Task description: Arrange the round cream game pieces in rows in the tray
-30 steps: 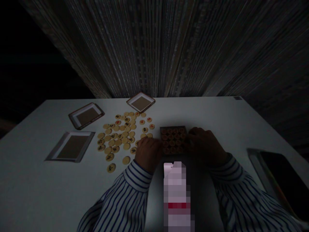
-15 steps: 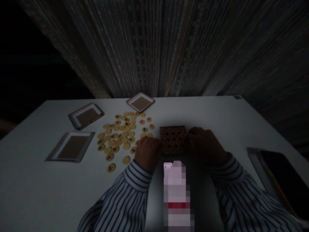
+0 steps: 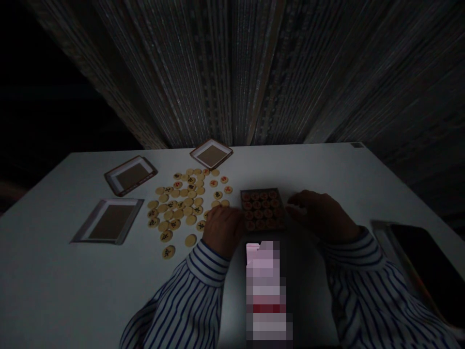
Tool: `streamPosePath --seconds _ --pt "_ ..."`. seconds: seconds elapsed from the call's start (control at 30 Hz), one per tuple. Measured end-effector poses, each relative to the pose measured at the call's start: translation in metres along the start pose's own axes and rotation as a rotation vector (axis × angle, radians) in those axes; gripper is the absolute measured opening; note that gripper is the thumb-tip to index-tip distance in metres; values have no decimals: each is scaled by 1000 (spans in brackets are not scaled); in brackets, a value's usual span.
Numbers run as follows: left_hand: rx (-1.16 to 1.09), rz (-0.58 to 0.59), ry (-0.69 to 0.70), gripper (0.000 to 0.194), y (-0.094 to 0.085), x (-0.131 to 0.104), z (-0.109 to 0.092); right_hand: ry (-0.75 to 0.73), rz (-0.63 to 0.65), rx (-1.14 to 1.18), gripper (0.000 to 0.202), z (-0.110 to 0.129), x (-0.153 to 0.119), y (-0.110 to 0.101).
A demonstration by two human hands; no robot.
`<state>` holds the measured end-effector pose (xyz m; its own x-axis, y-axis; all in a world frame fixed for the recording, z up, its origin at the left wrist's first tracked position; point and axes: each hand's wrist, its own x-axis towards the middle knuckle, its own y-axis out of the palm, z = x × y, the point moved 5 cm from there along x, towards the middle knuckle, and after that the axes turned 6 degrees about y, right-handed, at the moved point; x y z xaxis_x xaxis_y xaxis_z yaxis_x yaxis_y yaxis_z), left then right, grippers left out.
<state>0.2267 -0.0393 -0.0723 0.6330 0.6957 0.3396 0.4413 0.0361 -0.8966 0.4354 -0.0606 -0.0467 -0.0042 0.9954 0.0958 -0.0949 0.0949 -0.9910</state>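
Observation:
A shallow open box [image 3: 258, 190] holds rows of round Chinese chess pieces [image 3: 268, 213] marked in red. My left hand [image 3: 223, 230] is at the box's left side, fingers curled against its edge, the fingertips partly hidden. Just to the right of the box, my right hand [image 3: 323, 213] is apart from it, with thumb and fingers parted and nothing visible between them. Many loose pale Chinese chess pieces [image 3: 188, 202] lie scattered left of my left hand, some face up with black or red characters, others blank side up.
Three more shallow trays stand on the white table [image 3: 87, 281]: a brown-rimmed one [image 3: 109, 180] at left, a pale one [image 3: 82, 230] nearer, another [image 3: 228, 151] at the back. A dark flat device [image 3: 428, 266] lies at right. Pixel blocks cover something bright in front. A curtain [image 3: 232, 72] hangs behind.
My right hand has drawn away from the box to the right, uncovering its right side. My left hand remains at the box's left edge.

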Motion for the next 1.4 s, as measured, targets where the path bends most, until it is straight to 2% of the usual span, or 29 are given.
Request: streamPosePath --seconds 0.2,0.4,0.63,0.73,0.83,1.13,1.4 --pt "-10 -14 24 17 -1 -1 -2 84 127 150 27 -6 -1 12" --pt "-2 18 17 21 -2 0 -5 71 279 223 39 -1 -2 18" --pt "-10 8 26 24 -3 -1 -6 50 243 229 32 -3 -4 12" --pt "-13 -12 33 24 -3 -2 -5 60 265 187 24 0 -7 7" --pt "-6 -6 31 26 -2 -2 -4 9 296 164 20 7 -8 4" --pt "-13 26 8 30 1 -3 -2 -151 300 67 22 24 -6 9" --pt "-22 4 31 28 2 -4 -2 -165 311 8 22 29 -3 7"
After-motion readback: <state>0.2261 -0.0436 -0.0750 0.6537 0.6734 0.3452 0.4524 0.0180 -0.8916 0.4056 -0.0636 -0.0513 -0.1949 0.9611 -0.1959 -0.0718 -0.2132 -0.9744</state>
